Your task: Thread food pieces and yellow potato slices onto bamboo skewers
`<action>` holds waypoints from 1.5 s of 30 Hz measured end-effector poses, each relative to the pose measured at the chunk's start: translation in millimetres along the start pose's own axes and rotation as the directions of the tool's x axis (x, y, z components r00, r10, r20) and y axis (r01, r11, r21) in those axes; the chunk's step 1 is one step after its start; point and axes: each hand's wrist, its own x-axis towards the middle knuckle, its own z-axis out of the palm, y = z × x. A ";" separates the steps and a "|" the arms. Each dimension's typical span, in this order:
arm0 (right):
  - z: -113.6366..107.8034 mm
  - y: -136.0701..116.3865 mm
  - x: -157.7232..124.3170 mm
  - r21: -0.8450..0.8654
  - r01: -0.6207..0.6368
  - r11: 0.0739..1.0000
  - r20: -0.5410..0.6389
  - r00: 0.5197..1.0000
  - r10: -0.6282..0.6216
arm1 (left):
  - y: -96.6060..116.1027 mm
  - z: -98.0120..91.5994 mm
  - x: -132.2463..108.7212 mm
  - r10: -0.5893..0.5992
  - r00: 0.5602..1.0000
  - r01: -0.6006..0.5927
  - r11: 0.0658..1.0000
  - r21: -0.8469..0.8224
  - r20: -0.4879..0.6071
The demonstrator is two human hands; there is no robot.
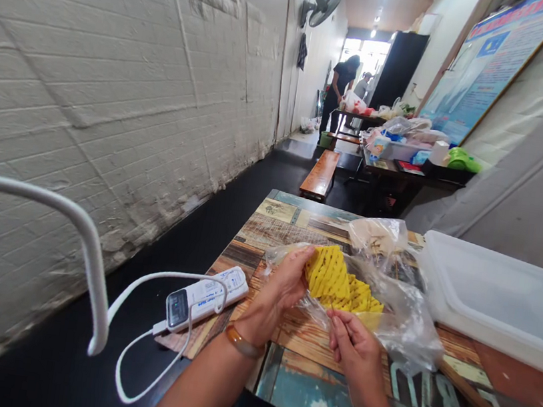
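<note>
My left hand (291,277) is closed around a piece of peeled yellow pineapple (327,272) with slanting grooves cut in its surface. Right beside it, a second pineapple piece (362,297) lies over a clear plastic bag (412,317). My right hand (350,342) is pinched at the lower edge of the fruit, its thumb and forefinger together. Something thin shows at those fingertips; whether it is a stick or the bag's edge I cannot tell. Behind the fruit is another clear bag (378,235) with light brown contents, partly hidden by plastic.
A white plastic tub (501,296) stands on the right of the patchwork-patterned table (308,377). At the left edge lies a white power bank (207,299) with a looping cable. Beyond are a wooden bench (321,173), a loaded table (388,166) and a person (341,85) bending over.
</note>
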 end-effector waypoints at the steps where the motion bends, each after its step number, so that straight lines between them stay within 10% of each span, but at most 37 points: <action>1: -0.3 -0.3 0.0 -0.009 -0.002 1.000 -0.020 1.000 0.002 | 2.1 0.0 -1.2 -0.039 0.999 0.040 0.999 -0.015 0.028; 9: -0.2 0.1 2.8 -0.011 0.039 0.999 -0.105 0.994 -0.040 | -11.3 -1.9 -3.0 -0.124 0.970 0.113 0.992 0.065 0.211; 27: -15.2 -25.5 -49.4 -0.274 0.215 0.938 -0.267 0.919 -0.289 | 8.8 -8.1 -18.7 0.174 0.982 -0.187 0.923 0.336 0.067; 30: -22.5 -28.9 -58.8 -0.325 0.230 0.917 -0.258 0.912 -0.320 | 27.2 -11.8 -31.6 0.428 0.897 -0.408 0.714 0.569 0.107; 34: -32.5 -18.7 -69.8 -0.381 0.187 0.906 -0.214 0.935 -0.283 | 48.0 -23.9 -35.2 0.572 0.720 -0.482 0.005 0.876 0.393; 38: -37.9 -7.5 -80.1 -0.362 0.161 0.918 -0.079 0.976 -0.202 | 52.1 -37.3 -29.5 0.388 0.785 -0.264 -0.495 0.828 0.483; 41: -33.4 -7.5 -82.7 -0.318 0.106 0.942 -0.023 0.992 -0.120 | 50.0 -41.3 -24.1 0.329 0.851 -0.116 -0.643 0.757 0.409; 45: -15.5 -14.2 -66.4 -0.223 0.039 0.974 -0.008 0.999 -0.041 | 51.9 -36.8 -17.6 0.352 0.873 -0.052 -0.621 0.782 0.337</action>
